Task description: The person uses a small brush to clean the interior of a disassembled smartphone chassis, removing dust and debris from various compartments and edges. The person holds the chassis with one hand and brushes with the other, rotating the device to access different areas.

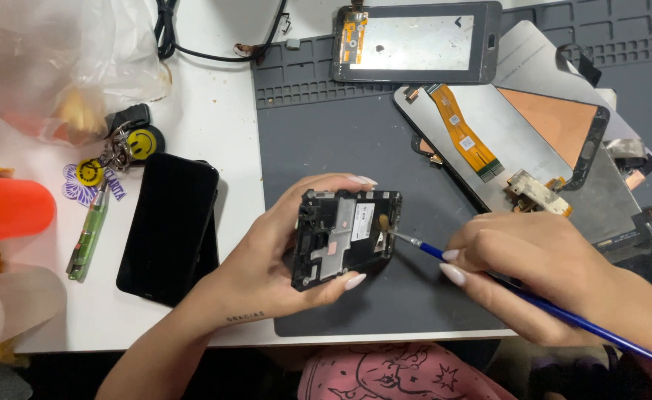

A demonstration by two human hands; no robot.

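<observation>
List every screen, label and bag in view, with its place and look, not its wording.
Opened phone frame: in the left hand, black, with a small white label; the right hand holds a blue brush to it.
Black phone: left of the grey mat, dark glass.
Screen panel: top of the mat, dark rim, pale middle.
Screen panels: right, backs up, orange ribbon cable.
Clear plastic bag: top left, crumpled.
</observation>
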